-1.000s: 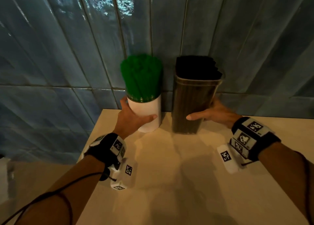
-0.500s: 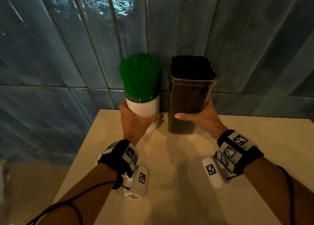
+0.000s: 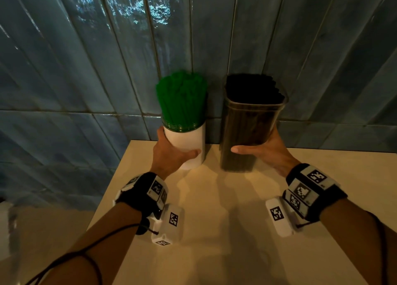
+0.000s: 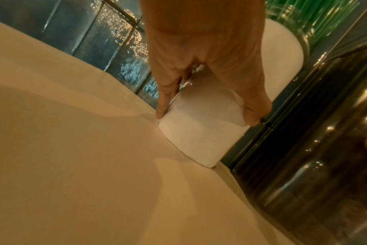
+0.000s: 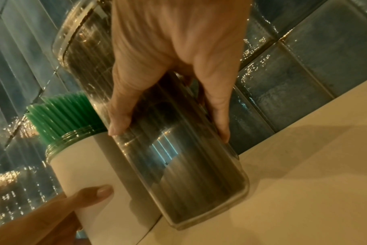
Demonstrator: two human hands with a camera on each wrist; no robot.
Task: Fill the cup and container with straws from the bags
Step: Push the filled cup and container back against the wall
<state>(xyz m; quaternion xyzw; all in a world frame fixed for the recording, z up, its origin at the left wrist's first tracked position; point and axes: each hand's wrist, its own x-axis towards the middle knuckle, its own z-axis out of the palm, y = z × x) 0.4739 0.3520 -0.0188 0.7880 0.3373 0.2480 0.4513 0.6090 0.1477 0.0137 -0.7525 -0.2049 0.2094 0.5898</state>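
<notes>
Backdrop: blue tiled wall [image 3: 86, 69] behind the cream worktop [image 3: 214, 231].
Left hand [image 3: 169, 155]: wraps the white cup [image 3: 184, 142] of green straws [image 3: 181, 97].
Right hand [image 3: 268, 153]: grips the clear container [image 3: 247, 134] of black straws [image 3: 253, 87].
Writing: none readable.

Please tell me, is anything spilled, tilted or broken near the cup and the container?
Nothing stands out. The white cup of green straws and the clear container of black straws stand upright on the table by the tiled wall. Left hand holds the cup, right hand the container.

No legible txt, brands or nos.; only b/w square code markers [image 3: 277, 213] on wrist bands.
</notes>
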